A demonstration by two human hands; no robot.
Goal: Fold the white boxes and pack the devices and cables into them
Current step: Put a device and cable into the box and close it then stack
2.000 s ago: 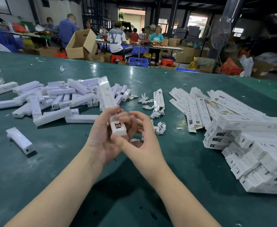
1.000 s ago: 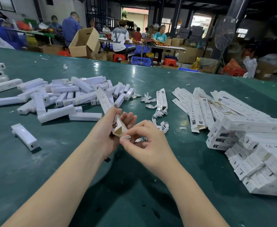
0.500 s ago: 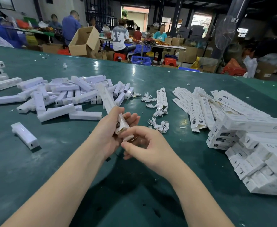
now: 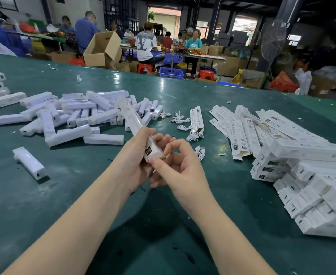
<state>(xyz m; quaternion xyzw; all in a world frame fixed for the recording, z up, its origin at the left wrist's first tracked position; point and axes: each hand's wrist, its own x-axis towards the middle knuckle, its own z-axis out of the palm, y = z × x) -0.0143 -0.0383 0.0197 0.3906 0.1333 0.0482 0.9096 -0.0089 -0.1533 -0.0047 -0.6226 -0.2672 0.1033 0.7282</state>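
White box [image 4: 135, 126] gripped by left hand [image 4: 137, 163], right hand [image 4: 180, 165] pinching its flap, devices [image 4: 73, 114] behind

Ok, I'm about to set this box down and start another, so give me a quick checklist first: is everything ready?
1. Box held securely: ok, left hand grips it near its near end.
2. Near end flap closed: cannot tell, right hand has its thumb on that end, covering it.
3. Device and cable inside: cannot tell, the box hides its contents.
4. Loose devices available: ok, a heap lies to the left.
5. Cables available: ok, several bundles lie ahead.
6. Flat boxes available: ok, spread on the right by the packed stack.
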